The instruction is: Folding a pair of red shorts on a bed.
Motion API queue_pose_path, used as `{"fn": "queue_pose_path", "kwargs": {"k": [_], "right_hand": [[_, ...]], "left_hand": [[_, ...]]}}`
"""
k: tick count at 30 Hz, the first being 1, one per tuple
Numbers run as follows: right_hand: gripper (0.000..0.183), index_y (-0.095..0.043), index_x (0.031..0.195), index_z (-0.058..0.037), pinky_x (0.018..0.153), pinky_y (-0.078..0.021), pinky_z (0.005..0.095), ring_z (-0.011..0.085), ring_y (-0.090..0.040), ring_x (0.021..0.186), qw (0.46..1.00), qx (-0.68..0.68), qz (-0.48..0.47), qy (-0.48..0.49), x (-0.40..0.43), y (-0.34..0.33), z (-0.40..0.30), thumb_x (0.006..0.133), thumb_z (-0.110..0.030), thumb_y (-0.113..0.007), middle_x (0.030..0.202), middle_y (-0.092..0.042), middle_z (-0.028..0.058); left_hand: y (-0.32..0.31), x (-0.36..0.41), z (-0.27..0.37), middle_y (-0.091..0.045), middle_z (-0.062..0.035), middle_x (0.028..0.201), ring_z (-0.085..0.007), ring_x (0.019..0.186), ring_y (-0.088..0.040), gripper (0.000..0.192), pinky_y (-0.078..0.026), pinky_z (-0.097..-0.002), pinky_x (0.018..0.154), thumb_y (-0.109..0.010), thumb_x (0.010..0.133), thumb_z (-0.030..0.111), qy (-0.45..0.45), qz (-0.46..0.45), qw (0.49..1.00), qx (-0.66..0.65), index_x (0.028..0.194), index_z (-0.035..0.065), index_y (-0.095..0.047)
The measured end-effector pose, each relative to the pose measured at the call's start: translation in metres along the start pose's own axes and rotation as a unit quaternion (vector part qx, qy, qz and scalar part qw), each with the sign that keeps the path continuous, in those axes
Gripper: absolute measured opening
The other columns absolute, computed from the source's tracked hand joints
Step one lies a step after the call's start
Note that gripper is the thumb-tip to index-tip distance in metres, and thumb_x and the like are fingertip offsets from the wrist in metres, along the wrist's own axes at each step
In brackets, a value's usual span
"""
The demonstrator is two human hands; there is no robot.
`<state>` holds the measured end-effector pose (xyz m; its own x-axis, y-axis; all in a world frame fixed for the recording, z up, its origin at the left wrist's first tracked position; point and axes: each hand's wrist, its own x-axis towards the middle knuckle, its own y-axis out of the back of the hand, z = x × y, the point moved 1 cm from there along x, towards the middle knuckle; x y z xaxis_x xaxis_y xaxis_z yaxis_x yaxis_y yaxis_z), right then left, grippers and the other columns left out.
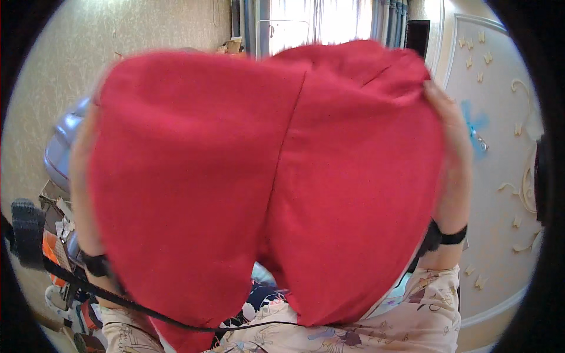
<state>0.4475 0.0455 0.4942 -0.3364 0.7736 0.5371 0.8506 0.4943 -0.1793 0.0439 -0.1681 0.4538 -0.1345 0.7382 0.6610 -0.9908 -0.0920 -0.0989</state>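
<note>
A pair of red trousers (194, 159) hangs spread out before me and fills most of the view. A dark centre seam runs down between its two legs. At the upper right edge my right hand (437, 95) grips the waist of the garment, the fingers partly behind the cloth. On the other side my left hand (86, 125) is blurred and mostly covered by the red fabric at its upper left edge. Dark bands circle both forearms. The lower ends of the legs reach down to my patterned light clothing (375, 328).
A black cable (167, 315) crosses low in front of me. Assorted items, with an orange one (54, 253) among them, are crowded at the left below a shiny bluish bag (62, 150). A door (490, 176) stands at the right, a bright curtained window (326, 22) ahead.
</note>
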Motion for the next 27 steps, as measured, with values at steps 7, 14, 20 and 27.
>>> {"fn": "queue_pose_path", "kwargs": {"k": [7,14,20,27], "right_hand": [[0.047,-0.051,0.127,-0.0028,0.087,-0.0475,0.0460,0.0426,-0.060,0.099,0.824,-0.552,0.092,0.087,0.061,0.059,0.217,0.088,-0.027,-0.058,0.107,-0.063,0.0253],[0.085,-0.033,0.144,-0.0117,0.110,-0.0296,0.0501,0.0411,-0.031,0.135,0.715,-0.562,-0.385,-0.156,-0.185,0.116,0.459,0.074,-0.038,-0.073,0.147,-0.031,0.0214],[0.068,-0.043,0.136,-0.0127,0.095,-0.0409,0.0565,0.0366,-0.043,0.124,0.621,-0.607,-0.453,-0.202,-0.265,0.086,0.403,0.076,-0.030,-0.071,0.131,-0.047,0.0185],[0.025,-0.059,0.096,-0.0034,0.082,-0.0478,0.0449,0.0363,-0.058,0.092,0.693,-0.540,-0.451,-0.155,-0.287,0.122,0.430,0.072,-0.002,-0.056,0.088,-0.059,0.0165]], "left_hand": [[0.072,0.010,-0.212,-0.059,-0.0182,0.123,-0.0321,0.109,-0.060,0.058,-0.045,-0.0378,0.094,-0.053,0.094,0.021,0.215,0.117,0.924,0.294,0.144,0.0040,-0.030],[0.056,-0.229,-0.387,-0.026,-0.0275,0.148,-0.0465,0.130,-0.035,0.085,-0.033,-0.0487,0.107,-0.070,0.079,0.041,0.348,-0.201,0.717,0.570,0.146,0.0105,-0.027],[0.023,-0.343,-0.362,-0.014,-0.0277,0.152,-0.0514,0.136,-0.020,0.073,-0.023,-0.0510,0.113,-0.066,0.081,0.052,0.450,-0.179,0.674,0.558,0.143,0.0263,-0.038],[-0.017,-0.329,-0.331,-0.051,-0.0204,0.125,-0.0408,0.117,-0.046,0.039,-0.040,-0.0481,0.097,-0.076,0.076,0.029,0.349,-0.024,0.774,0.528,0.109,0.0137,-0.063]]}}
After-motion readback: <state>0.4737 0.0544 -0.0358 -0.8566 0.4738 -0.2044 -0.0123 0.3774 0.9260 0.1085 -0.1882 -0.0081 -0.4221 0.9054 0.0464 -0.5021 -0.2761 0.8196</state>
